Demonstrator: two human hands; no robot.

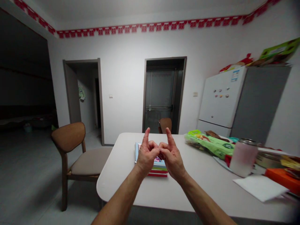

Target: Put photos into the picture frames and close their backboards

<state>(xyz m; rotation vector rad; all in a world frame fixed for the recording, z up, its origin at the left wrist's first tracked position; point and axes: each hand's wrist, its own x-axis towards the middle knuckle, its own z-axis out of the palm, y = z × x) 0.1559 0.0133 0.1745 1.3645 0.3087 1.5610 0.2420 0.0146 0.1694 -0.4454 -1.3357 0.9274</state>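
Observation:
My left hand [147, 155] and my right hand [172, 158] are raised in the middle of the view, meeting at the thumbs and curled fingers. Each index finger points straight up, while the other fingers are folded in. I see nothing held in either one. Behind and below them a small stack of books [158, 171] lies on the white table [124, 175]. Its top one has a light blue cover, with green and red edges beneath; my hands hide much of it.
On the table's right side are a green snack bag [215, 146], a pinkish jar [243, 157], a white paper [261, 187] and an orange box [283, 179]. A wooden chair [70, 137] stands at the left, another chair [165, 125] beyond the far edge. A fridge [220, 97] stands back right.

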